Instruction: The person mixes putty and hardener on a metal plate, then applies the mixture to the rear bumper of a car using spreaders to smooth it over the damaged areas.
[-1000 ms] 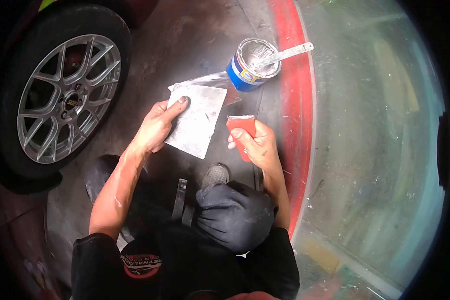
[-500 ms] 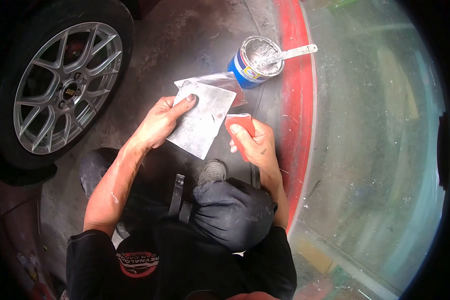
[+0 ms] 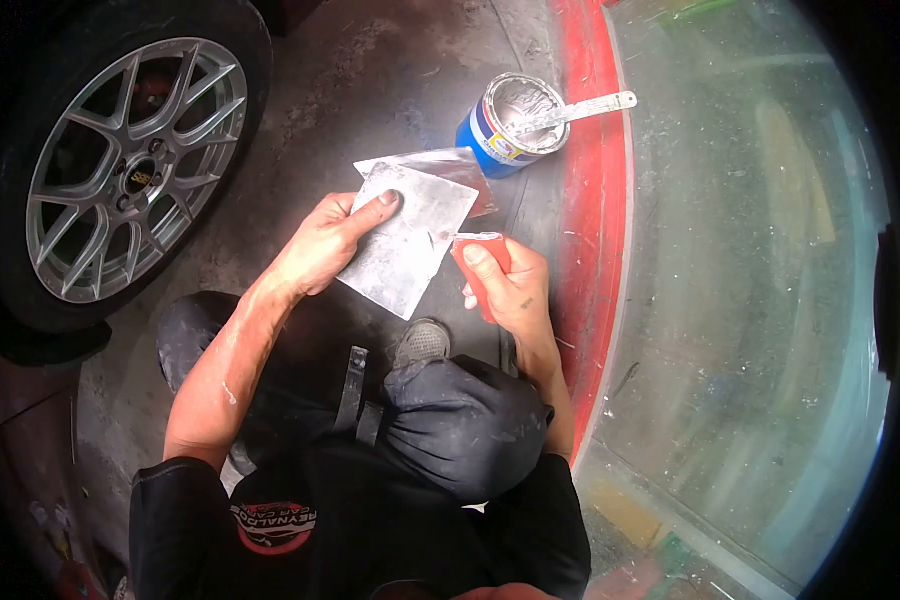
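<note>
My left hand (image 3: pixel 325 245) is closed on a thin grey metal plate (image 3: pixel 410 240), its thumb lying on the smudged upper face. Behind that plate, a second shiny sheet (image 3: pixel 455 165) sticks out at the top; how it is held is hidden. My right hand (image 3: pixel 520 285) grips a red block-shaped spreader (image 3: pixel 482 262) with whitish stuff along its top edge, close to the plate's right side. Beyond both hands stands a blue and white open can (image 3: pixel 492 145) with grey paste inside. A smeared white stick (image 3: pixel 595 105) rests across its rim.
A car wheel (image 3: pixel 140 180) with silver spokes is at the upper left. A red strip (image 3: pixel 595 230) curves down beside a dusty, glass-like panel (image 3: pixel 730 280) on the right. My bent knee (image 3: pixel 465 430) and a shoe (image 3: pixel 423 342) are below the hands.
The plate and the red spreader have shifted very slightly right within the view. Both hands keep their hold.
</note>
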Tool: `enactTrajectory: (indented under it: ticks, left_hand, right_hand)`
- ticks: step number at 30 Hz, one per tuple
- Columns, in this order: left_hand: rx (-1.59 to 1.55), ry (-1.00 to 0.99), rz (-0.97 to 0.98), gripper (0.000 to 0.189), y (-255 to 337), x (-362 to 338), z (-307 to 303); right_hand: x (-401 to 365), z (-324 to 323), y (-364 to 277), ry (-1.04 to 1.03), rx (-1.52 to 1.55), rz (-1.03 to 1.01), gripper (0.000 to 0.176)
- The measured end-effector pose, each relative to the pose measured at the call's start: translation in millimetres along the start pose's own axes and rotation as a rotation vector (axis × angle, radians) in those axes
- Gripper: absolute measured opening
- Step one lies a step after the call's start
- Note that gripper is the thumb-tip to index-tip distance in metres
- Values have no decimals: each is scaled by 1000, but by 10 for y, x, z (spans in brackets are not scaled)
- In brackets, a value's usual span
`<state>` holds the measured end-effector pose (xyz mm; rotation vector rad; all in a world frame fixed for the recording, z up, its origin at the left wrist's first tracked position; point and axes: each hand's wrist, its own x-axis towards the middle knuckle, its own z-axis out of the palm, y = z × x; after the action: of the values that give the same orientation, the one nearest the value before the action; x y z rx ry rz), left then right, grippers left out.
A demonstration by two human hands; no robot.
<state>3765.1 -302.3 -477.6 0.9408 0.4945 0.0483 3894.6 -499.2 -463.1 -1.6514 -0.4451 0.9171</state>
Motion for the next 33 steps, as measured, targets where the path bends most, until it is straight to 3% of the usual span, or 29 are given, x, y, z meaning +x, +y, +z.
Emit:
enactTrajectory:
  ticks: [33]
  left_hand:
    - [17,-64,-29,38,-80,25,-22]
  right_hand:
    - [9,109,42,120,-189,-147,12]
